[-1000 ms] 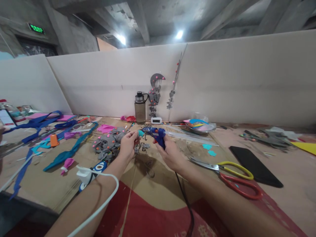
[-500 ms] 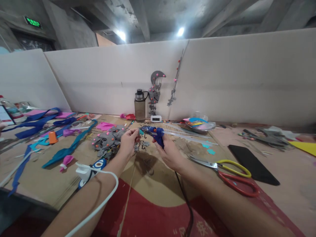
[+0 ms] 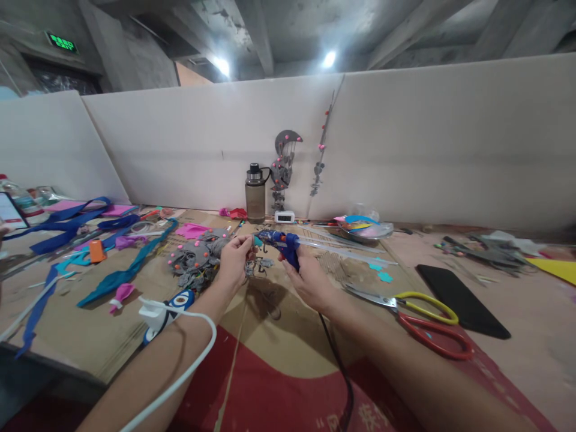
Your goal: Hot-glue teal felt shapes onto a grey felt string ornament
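My right hand (image 3: 309, 281) is wrapped round the grip of a blue hot glue gun (image 3: 282, 243), whose nozzle points left. Its black cord (image 3: 338, 360) runs down toward me. My left hand (image 3: 234, 260) is closed in a pinch on a small grey felt piece (image 3: 254, 264) with a teal bead at its top, held right at the nozzle. Both hands hover just above the cardboard-covered table (image 3: 279, 336). A heap of grey felt shapes with pink beads (image 3: 197, 259) lies just left of my left hand.
Red and yellow scissors (image 3: 416, 315) and a black phone (image 3: 459, 300) lie to the right. A brown bottle (image 3: 254, 195), small clock (image 3: 284, 217) and hanging grey felt ornament (image 3: 282, 165) stand by the white partition. Blue ribbons (image 3: 76, 225), balloons and a white charger cable (image 3: 180, 336) lie left.
The view shifted slightly. Both hands stay together at the glue gun's nozzle, with hardly any movement.
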`<state>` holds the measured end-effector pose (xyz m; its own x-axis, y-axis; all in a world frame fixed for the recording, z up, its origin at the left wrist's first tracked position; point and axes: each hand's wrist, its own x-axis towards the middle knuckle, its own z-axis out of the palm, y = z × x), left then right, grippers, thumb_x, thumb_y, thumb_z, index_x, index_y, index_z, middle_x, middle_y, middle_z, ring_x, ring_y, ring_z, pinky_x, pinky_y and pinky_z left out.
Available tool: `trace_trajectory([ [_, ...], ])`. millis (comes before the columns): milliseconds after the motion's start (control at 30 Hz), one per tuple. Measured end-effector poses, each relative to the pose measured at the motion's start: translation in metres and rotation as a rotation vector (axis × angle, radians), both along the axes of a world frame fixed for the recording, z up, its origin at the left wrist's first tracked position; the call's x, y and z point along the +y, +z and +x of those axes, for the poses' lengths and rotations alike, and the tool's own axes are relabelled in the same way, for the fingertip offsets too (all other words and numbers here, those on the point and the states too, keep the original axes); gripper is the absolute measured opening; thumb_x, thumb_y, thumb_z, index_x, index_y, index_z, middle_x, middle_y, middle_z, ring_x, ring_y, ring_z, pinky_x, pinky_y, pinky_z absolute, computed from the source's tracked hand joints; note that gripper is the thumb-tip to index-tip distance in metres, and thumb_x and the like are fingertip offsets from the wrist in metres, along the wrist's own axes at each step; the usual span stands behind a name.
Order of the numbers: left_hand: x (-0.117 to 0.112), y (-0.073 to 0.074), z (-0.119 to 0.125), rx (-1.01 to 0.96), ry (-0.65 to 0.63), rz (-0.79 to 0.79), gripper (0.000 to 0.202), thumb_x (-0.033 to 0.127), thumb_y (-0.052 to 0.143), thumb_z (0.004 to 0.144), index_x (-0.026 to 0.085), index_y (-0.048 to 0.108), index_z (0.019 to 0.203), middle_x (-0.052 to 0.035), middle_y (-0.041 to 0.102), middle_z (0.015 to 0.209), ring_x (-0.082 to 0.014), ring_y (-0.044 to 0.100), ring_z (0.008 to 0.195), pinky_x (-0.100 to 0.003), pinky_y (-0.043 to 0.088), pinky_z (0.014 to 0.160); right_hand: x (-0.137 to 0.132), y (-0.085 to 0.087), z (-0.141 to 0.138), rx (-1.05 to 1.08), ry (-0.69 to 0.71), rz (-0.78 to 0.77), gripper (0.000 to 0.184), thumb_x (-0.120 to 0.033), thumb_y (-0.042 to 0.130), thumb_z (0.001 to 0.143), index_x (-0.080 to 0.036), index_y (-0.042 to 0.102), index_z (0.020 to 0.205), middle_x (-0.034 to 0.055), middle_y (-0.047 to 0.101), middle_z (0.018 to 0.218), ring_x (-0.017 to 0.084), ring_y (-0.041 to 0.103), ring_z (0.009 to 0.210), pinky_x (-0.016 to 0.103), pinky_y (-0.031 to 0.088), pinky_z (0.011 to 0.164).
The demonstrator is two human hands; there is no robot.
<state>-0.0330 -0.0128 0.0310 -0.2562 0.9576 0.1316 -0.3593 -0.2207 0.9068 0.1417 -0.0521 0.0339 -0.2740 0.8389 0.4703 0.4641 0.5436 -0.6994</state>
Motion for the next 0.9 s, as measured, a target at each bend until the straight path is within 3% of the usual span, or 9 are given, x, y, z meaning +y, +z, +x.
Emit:
trace_trajectory([
  [900, 0.0008, -0.0023, -0.0002, -0.001, -0.001, 0.014, 0.031, 0.034, 0.079, 0.053, 0.013, 0.062, 0.068, 0.0026, 0.056, 0.052, -0.0063, 0.047, 0.044, -0.018, 0.031, 0.041, 0.004, -0.0069, 0.0001, -0.025, -0.032, 0.015, 0.021, -0.026, 0.044, 0.086, -0.017, 0.049, 0.105, 0.0101, 0.062, 0.095, 0.021, 0.058, 0.084, 0.039, 0.047, 0.079],
])
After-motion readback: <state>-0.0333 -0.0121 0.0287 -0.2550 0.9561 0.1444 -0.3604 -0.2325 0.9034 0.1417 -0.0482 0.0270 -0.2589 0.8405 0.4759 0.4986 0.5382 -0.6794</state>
